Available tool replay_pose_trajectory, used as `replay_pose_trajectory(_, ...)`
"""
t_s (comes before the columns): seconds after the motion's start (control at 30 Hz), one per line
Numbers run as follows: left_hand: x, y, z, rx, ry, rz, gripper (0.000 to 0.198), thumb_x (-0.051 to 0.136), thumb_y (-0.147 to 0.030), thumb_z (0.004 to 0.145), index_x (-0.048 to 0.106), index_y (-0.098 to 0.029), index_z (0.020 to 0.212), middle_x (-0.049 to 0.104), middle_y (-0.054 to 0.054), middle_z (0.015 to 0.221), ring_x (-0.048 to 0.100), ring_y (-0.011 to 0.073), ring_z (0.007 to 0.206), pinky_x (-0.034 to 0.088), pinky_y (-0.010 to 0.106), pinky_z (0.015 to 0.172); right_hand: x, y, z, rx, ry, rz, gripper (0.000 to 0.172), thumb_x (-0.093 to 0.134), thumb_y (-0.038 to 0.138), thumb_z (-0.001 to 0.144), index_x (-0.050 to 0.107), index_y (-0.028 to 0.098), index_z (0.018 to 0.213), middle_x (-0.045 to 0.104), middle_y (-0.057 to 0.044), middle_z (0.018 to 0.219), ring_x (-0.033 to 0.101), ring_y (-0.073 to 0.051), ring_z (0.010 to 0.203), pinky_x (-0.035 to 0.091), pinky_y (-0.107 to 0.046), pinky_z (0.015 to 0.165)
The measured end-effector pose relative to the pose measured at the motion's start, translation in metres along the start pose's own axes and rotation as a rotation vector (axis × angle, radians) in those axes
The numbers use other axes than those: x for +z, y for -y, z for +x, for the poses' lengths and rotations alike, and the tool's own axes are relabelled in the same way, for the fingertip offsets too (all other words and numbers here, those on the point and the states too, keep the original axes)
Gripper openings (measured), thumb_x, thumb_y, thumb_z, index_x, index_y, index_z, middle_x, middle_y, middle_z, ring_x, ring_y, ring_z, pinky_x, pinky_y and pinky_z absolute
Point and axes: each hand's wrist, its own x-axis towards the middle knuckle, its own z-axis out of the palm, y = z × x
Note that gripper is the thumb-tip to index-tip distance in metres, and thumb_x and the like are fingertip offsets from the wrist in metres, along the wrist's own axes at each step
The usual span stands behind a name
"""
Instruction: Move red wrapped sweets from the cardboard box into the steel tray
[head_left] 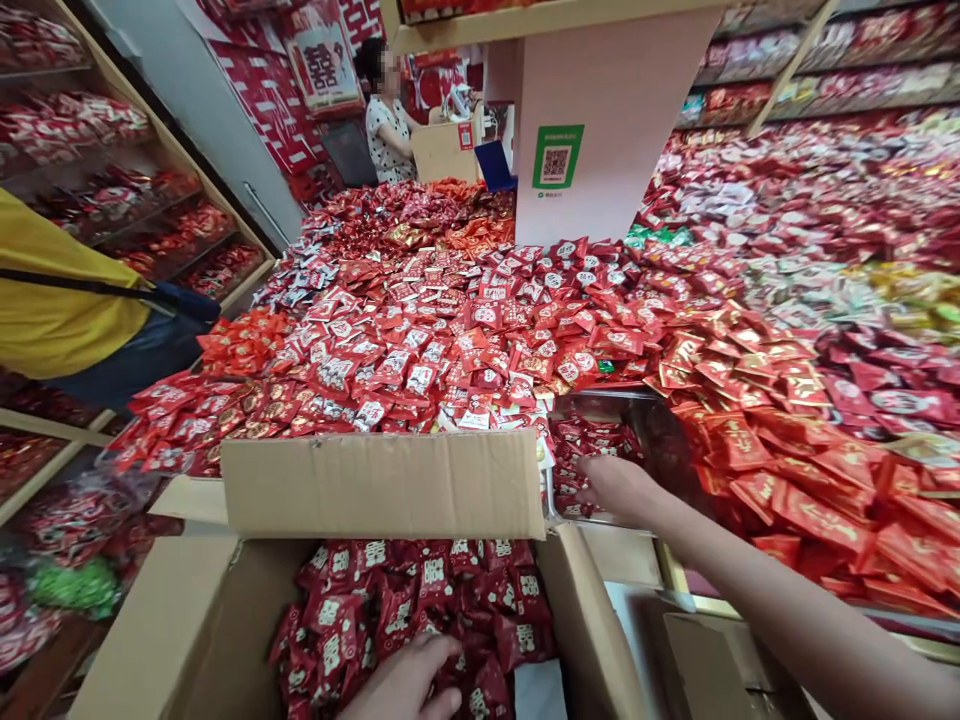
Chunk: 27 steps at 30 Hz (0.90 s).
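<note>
Dark-red packets (435, 575) fill an unlidded carton (382, 490); the left hand (415, 675) lies loosely spread over them, gripping nothing visible. The right hand (619, 488) reaches into a tray (664, 440) of similar packets (592, 440) (its grip cannot be told). A brushing forearm (750, 573) could dislodge orange-red packets (810, 480) heaped alongside.

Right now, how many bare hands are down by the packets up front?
2. The left hand is over the red packets in the cardboard box; the right hand is at the bin just beyond it, to the right. Any others may be hidden.
</note>
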Motion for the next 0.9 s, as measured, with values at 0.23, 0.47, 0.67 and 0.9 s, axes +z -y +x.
replay_pose_trajectory(0.23,-0.002,-0.023,0.091,0.276,-0.151,0.138,0.044,0.043,-0.012,0.083,0.045,-0.017,0.127,0.041,0.010,0.139,0.036,0.0234,0.127,0.026,0.040,0.107,0.005,0.048,-0.107,-0.058,-0.354,0.675,0.020,0.044,0.033,0.083,0.057,0.018,0.081,0.065,-0.003,0.076,0.060,-0.016,0.071,0.044,-0.024,0.066)
replay_pose_trajectory(0.47,0.008,-0.034,0.135,0.276,-0.287,0.063,0.027,0.055,-0.020,0.083,0.055,-0.016,0.110,0.056,0.008,0.120,0.047,0.0251,0.116,0.033,0.052,0.099,0.051,0.083,-0.157,-0.001,-0.388,0.827,0.027,0.040,0.038,0.086,0.054,0.018,0.073,0.058,-0.001,0.067,0.054,-0.014,0.064,0.042,-0.023,0.059)
replay_pose_trajectory(0.67,-0.012,-0.051,0.086,0.312,-0.261,-0.303,0.013,0.063,-0.021,0.073,0.064,-0.014,0.084,0.067,0.007,0.090,0.060,0.0226,0.089,0.046,0.035,0.082,0.051,0.085,-0.149,-0.088,-0.413,0.924,0.018,0.048,0.034,0.082,0.057,0.019,0.081,0.059,-0.002,0.070,0.055,-0.015,0.064,0.045,-0.024,0.060)
replay_pose_trajectory(0.9,-0.026,-0.105,0.011,0.319,-0.239,-0.808,0.026,0.068,-0.027,0.070,0.058,-0.019,0.093,0.070,0.001,0.088,0.062,0.0168,0.080,0.049,0.025,0.073,0.029,0.106,-0.133,-0.224,-0.257,1.542,0.033,0.056,0.038,0.080,0.051,0.022,0.109,0.062,-0.006,0.094,0.059,-0.016,0.080,0.049,-0.027,0.070)
